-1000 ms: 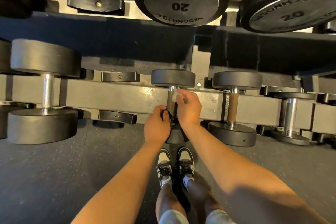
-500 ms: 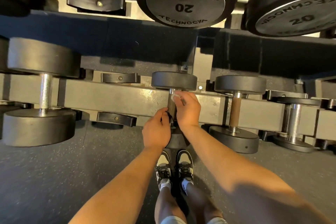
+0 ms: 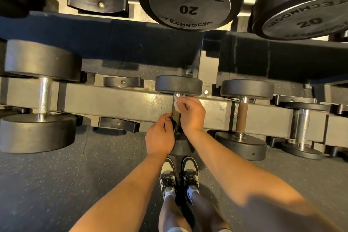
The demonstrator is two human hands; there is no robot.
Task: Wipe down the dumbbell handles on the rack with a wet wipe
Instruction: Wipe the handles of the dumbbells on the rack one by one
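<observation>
A small black dumbbell (image 3: 178, 84) lies on the lower rack beam (image 3: 113, 103), its dark handle (image 3: 176, 114) running toward me. My right hand (image 3: 192, 115) presses a white wet wipe (image 3: 177, 102) against the far part of that handle, just under the far head, with fingers curled round it. My left hand (image 3: 157, 137) is at the near end of the handle, its thumb and fingers pinching a small dark object (image 3: 172, 123); what that object is cannot be told. The near head is mostly hidden behind my wrists.
A large chrome-handled dumbbell (image 3: 44, 96) sits to the left, a brown-handled one (image 3: 243, 117) and a chrome one (image 3: 302, 128) to the right. Two empty cradles (image 3: 122, 82) lie between. Big "20" dumbbells (image 3: 190, 3) hang overhead on the upper shelf. My shoes (image 3: 178, 175) stand on speckled rubber floor.
My right hand moved the wipe from beside the handle onto it and wrapped around it. My left hand stayed at the near end.
</observation>
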